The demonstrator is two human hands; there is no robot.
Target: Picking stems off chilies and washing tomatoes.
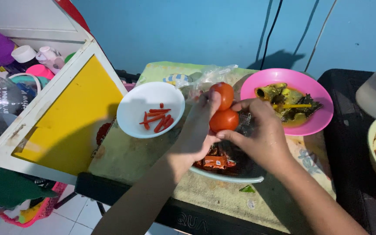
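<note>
Two tomatoes, upper (223, 94) and lower (223, 120), sit stacked between my hands. Left hand (199, 128) cups them; right hand (260, 130) pinches the lower tomato above a bowl (231, 177) on the counter (144, 156).

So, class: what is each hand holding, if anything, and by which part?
The left hand and right hand together hold two red tomatoes, one stacked on the other, fingertips pressing their opposite sides. Which hand bears which tomato cannot be told.

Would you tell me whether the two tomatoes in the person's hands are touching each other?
Touching: the head view shows the upper tomato sitting directly on the lower tomato, no gap between them, held by the left hand and right hand.
</note>
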